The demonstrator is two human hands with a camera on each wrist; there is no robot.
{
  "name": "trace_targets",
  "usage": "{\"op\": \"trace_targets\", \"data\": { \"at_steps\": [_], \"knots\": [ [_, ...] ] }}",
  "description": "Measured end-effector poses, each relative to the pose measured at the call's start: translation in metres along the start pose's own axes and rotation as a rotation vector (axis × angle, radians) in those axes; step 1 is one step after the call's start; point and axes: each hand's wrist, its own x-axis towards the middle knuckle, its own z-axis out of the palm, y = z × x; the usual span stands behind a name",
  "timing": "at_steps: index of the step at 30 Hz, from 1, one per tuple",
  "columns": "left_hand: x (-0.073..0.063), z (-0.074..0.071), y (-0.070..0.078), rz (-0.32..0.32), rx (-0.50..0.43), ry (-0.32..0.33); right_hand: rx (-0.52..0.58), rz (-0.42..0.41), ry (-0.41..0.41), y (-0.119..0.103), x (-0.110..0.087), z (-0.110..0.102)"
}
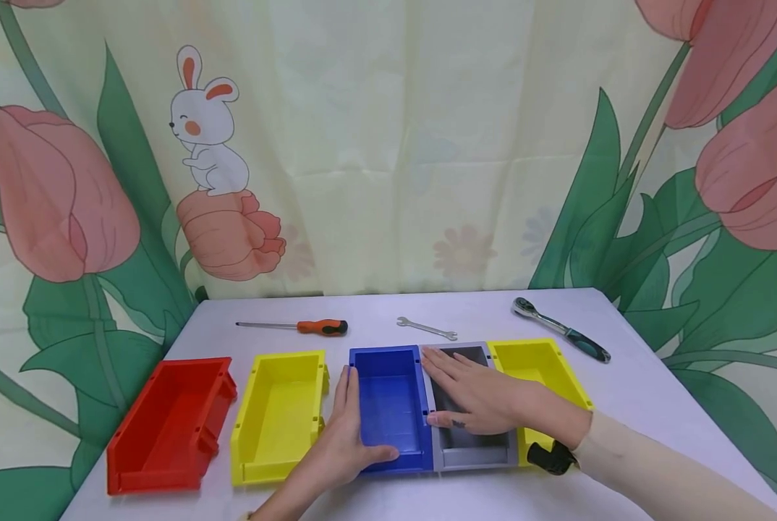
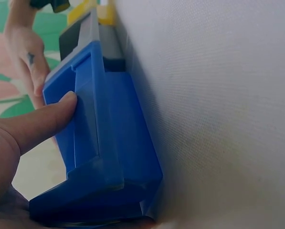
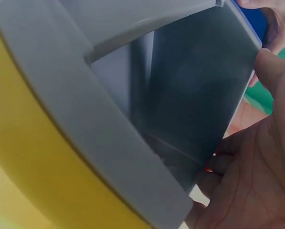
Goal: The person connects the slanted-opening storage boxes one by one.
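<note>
In the head view a blue bin (image 1: pixel 391 405) stands side by side with a grey bin (image 1: pixel 473 457). My left hand (image 1: pixel 341 441) lies along the blue bin's left wall, fingers straight, and its thumb (image 2: pixel 51 119) reaches over the low front. Across the grey bin stretches my right hand (image 1: pixel 482 391), its fingers extended; fingertips and thumb are at the wall where grey meets blue. In the right wrist view the palm (image 3: pixel 249 176) is beside the grey bin's rim. Against the grey bin's right side sits a yellow bin (image 1: pixel 532 354), partly hidden by the right forearm.
Left of the blue bin, a second yellow bin (image 1: pixel 278 420) and a red bin (image 1: pixel 167 420) stand apart from it. Along the back of the white table (image 1: pixel 369 307) lie a screwdriver (image 1: pixel 323 327), an open-end wrench (image 1: pixel 427 328) and a ratchet wrench (image 1: pixel 561 329). A printed curtain (image 1: pixel 388 181) hangs behind.
</note>
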Motion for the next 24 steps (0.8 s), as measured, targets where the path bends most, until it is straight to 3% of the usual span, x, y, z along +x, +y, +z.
{"op": "trace_targets", "data": {
  "at_steps": [18,24],
  "knots": [
    [0.002,0.0021,0.0031,-0.03,0.011,0.005,0.05,0.006,0.003,-0.0007,-0.0023,-0.0058],
    [-0.0037,-0.0076,0.0098,-0.03,0.039,0.012,0.075,0.007,0.005,-0.002,-0.0009,-0.0059]
  ]
}}
